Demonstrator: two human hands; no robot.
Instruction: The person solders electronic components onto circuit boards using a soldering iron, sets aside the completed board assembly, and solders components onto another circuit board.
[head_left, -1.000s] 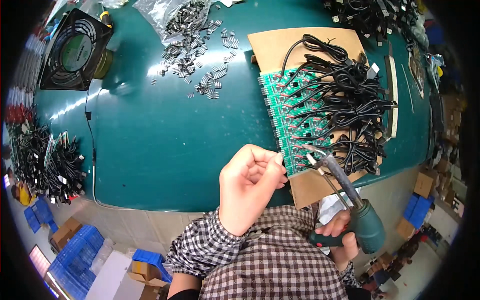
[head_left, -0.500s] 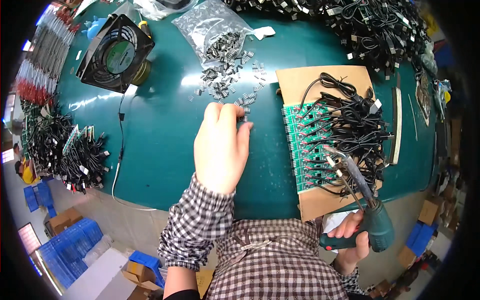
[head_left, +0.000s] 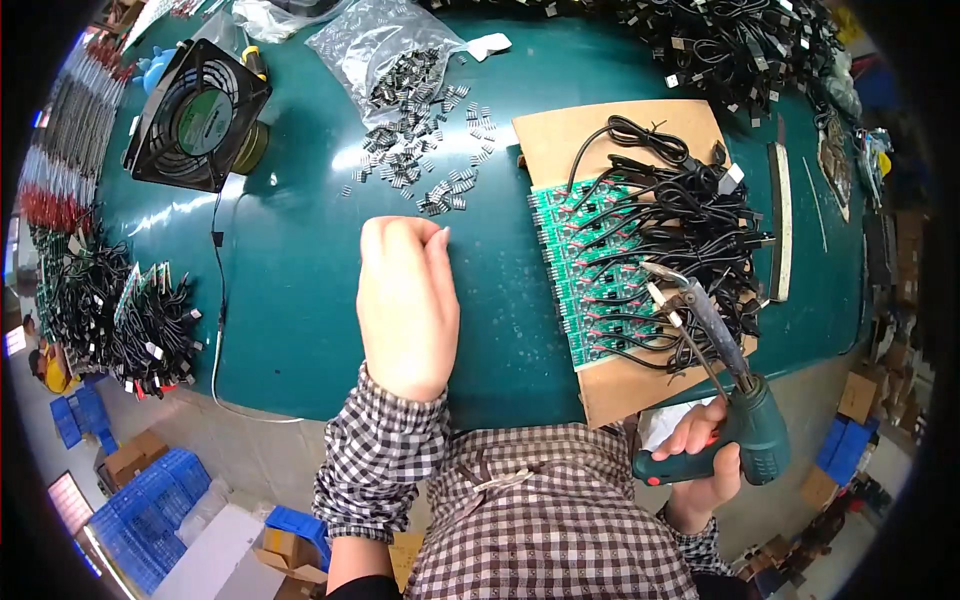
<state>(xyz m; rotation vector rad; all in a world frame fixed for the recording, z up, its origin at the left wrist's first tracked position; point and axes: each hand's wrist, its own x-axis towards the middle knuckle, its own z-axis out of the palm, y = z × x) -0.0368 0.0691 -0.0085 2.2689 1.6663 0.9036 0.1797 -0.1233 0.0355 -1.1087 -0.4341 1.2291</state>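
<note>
My left hand (head_left: 405,300) is closed over the table, just on my side of a pile of small black pin connectors (head_left: 400,150). Its fingertips are pressed together and turned away, so what they hold, if anything, is hidden. At the right, my right hand (head_left: 700,460) is wrapped round the handle of a dark green soldering gun (head_left: 762,440). The gun's tip points up and left over a row of green circuit boards (head_left: 585,270) with black cables (head_left: 690,240) attached. These lie on a piece of cardboard (head_left: 560,130).
A plastic bag (head_left: 350,50) of connectors lies behind the pile. A black fan (head_left: 200,120) stands at the left, its cord (head_left: 217,300) running to the front edge. Bundled cables (head_left: 150,330) lie far left; more black cables (head_left: 730,50) are heaped at the far right.
My left hand has drawn back from the connector pile toward me, its fingers now closed together. My right hand still holds the soldering gun over the boards. The whole view has shifted slightly.
</note>
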